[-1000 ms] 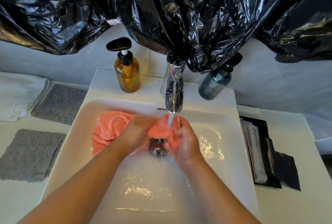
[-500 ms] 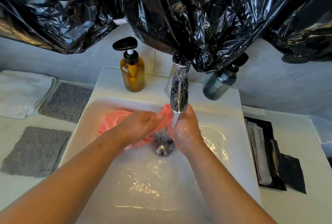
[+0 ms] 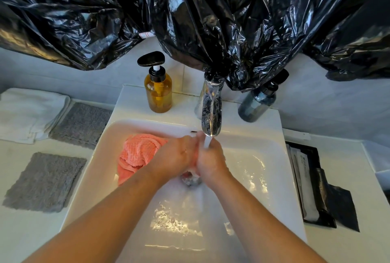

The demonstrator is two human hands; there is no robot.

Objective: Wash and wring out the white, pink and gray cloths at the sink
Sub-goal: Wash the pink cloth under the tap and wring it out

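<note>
Crumpled black plastic sheeting point(image 3: 211, 19) hangs across the top, half hiding a dark blue-grey bottle point(image 3: 256, 104). An amber see-through pump bottle point(image 3: 157, 93) stands upright. A black rectangular tray point(image 3: 310, 148) of pale sachets lies on the white counter point(image 3: 371, 210).

Gray cloths point(image 3: 45, 182): two, left
White cloth point(image 3: 29, 112): one, far left
Pink cloth point(image 3: 137, 153): one
Bottles point(image 3: 158, 93): two, far
Hands point(image 3: 175, 157): two
Tap point(image 3: 211, 110): one
Sink point(image 3: 130, 102): one

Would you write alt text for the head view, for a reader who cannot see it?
The left hand and right hand grip a pink cloth under a running tap over a white sink; gray cloths and a white cloth lie alongside.
</note>
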